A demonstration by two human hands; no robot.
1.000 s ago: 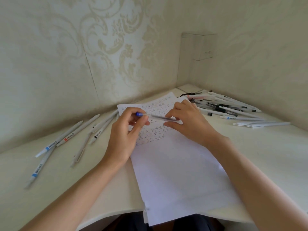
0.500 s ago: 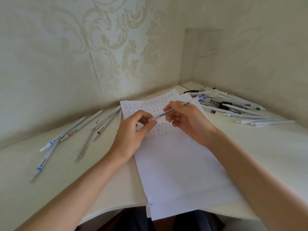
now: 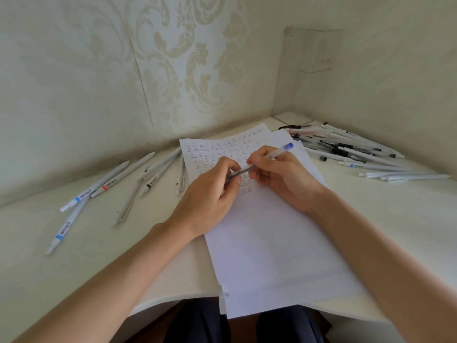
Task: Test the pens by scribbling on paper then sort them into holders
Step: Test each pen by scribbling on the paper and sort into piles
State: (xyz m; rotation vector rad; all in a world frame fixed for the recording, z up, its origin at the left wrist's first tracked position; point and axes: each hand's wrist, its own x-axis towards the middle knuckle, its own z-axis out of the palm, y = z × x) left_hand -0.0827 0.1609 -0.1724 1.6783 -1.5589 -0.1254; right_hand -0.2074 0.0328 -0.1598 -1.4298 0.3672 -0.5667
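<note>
A clear pen with a blue end [image 3: 262, 160] lies slantwise over the white paper [image 3: 269, 238]. My right hand [image 3: 279, 174] holds its barrel, blue end pointing up and right. My left hand [image 3: 210, 194] pinches the pen's lower end between thumb and fingers. The top of the paper carries rows of small written marks. Both hands hover over the written part of the sheet.
Several white pens with blue, red and black bands [image 3: 111, 186] lie loose on the left of the white corner desk [image 3: 61, 256]. A larger heap of pens [image 3: 351, 149] lies at the back right. A clear box [image 3: 314, 50] hangs on the wall corner.
The pen has been turned round: its blue end went from my left hand's side to up and right. My left hand now pinches the lower end.
</note>
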